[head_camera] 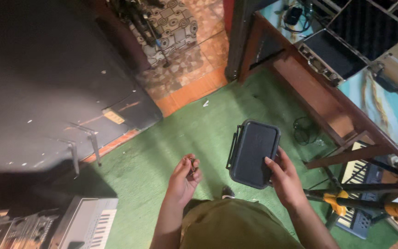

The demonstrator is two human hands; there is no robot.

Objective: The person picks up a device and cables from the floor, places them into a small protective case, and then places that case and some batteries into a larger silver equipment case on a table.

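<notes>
- The right hand (285, 180) held a dark, rounded-rectangular hard case (253, 153) upright in front of the body, above the green carpet (194, 133); the thumb lay across the case's lower face and the fingers wrapped behind it — a closed, firm grip.
- The case lid appeared shut; a latch or hinge bar ran along its left edge.
- The left hand (184, 180) was raised beside the case, well clear of it, with its fingers pinched on a small dark metal item (192, 164) — too small to identify.
- Step in hand, as judged: both hands were occupied at waist level, the case presented in one and the small item held ready in the other; the two had not been brought together.
- Next move, as judged: it would call for the case to be steadied and its latch side freed, and a one-handed opening looked awkward with the left hand occupied.
- Surroundings: a wooden bench (318, 99) stood at right carrying an open foam-lined case (346, 46); a coiled cable (304, 130) lay on the carpet near it; a keyboard (90, 223) sat at lower left, another keyboard (358, 173) at lower right behind yellow-jointed stand legs (369, 196).
</notes>
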